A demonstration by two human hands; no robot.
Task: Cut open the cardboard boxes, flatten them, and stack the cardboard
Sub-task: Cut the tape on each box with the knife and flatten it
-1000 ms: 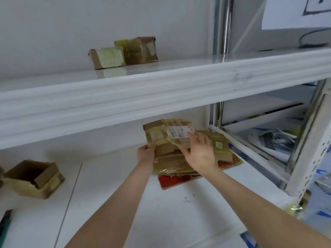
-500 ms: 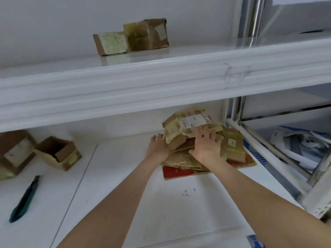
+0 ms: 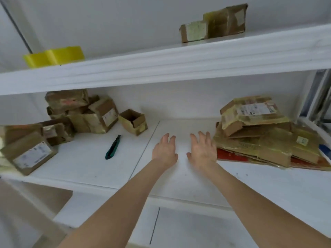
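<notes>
Withdrawn from cardboard stack (image 3: 259,140): left hand (image 3: 164,151), right hand (image 3: 202,151); fingers (image 3: 207,136) spread, empty, stack just right.

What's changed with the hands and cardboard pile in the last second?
The left hand and right hand let go of the flattened cardboard stack and drew back leftward, open over the shelf. The stack stayed put, as did the upper-shelf boxes.

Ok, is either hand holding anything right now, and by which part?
Nothing is held. The left hand and right hand are open over the shelf, between the utility knife and the cardboard stack.
</notes>
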